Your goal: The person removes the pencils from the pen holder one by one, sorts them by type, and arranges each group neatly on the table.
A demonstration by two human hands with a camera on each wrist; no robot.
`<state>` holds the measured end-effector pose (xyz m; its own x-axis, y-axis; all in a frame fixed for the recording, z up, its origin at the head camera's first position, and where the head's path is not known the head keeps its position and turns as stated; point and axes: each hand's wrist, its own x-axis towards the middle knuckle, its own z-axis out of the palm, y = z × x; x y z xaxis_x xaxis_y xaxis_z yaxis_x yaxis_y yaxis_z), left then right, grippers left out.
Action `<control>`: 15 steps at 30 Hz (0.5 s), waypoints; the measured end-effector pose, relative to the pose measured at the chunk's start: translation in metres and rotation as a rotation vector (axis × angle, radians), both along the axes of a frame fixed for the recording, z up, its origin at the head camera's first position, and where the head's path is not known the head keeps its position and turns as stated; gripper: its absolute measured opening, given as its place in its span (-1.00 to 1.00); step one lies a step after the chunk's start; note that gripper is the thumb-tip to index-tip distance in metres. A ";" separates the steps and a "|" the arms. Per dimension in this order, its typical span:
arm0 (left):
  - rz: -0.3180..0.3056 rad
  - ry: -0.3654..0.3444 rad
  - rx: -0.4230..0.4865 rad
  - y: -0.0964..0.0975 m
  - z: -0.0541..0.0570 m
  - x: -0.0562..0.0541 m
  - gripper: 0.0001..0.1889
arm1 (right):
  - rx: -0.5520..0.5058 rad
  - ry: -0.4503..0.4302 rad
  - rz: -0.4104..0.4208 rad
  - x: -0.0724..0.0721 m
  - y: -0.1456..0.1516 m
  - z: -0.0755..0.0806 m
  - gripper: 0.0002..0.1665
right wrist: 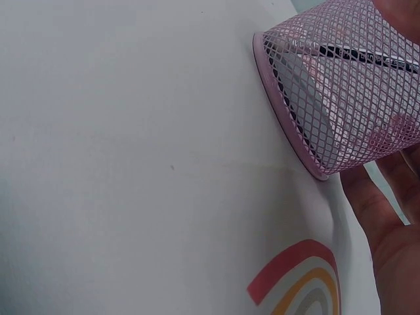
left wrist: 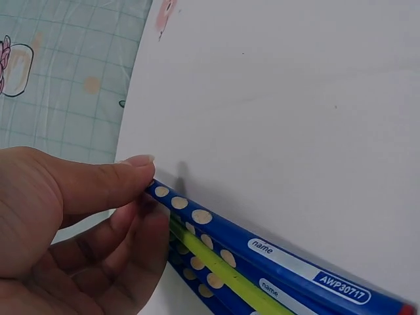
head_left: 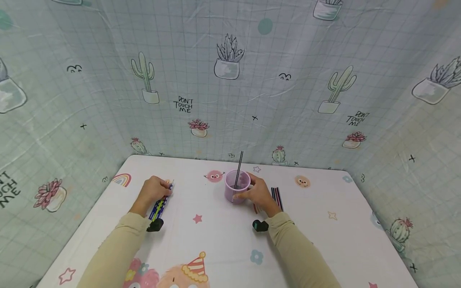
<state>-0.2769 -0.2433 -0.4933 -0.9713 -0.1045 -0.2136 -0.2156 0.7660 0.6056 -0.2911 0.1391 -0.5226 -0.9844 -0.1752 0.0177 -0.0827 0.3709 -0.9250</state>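
A pink mesh pen cup (head_left: 229, 194) stands near the middle of the table, its wire wall (right wrist: 354, 98) close in the right wrist view. My right hand (head_left: 260, 195) holds the cup from its right side, thumb toward the front. Thin dark pencils (head_left: 239, 167) lean inside it and stick out above the rim. On the left, my left hand (head_left: 153, 192) pinches the end of a dotted blue pencil (left wrist: 289, 259) between thumb and fingers. Beneath it lie more dotted blue pencils and a lime-green pencil (left wrist: 220, 269), partly hidden by the fingers.
Several dark pencils (head_left: 276, 197) lie on the table just right of my right forearm. The white table (head_left: 212, 240) bears printed cartoon figures. A cactus-print cloth (head_left: 173, 72) hangs behind and along the sides.
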 end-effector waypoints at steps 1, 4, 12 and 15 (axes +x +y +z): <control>-0.002 0.006 -0.011 0.000 0.000 0.000 -0.70 | 0.003 0.002 -0.001 0.000 0.000 0.000 0.13; -0.010 0.027 -0.046 0.000 -0.002 0.001 -0.70 | 0.009 0.010 0.001 0.000 0.000 -0.001 0.12; 0.007 0.076 -0.068 0.001 -0.008 0.002 -0.71 | -0.002 0.001 0.007 0.001 0.000 -0.001 0.14; 0.013 0.113 -0.061 0.003 -0.007 0.003 -0.68 | 0.005 -0.002 -0.001 0.001 0.001 -0.001 0.14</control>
<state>-0.2741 -0.2399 -0.5008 -0.9873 -0.1270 -0.0956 -0.1590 0.7996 0.5791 -0.2896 0.1397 -0.5237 -0.9845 -0.1745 0.0154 -0.0810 0.3754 -0.9233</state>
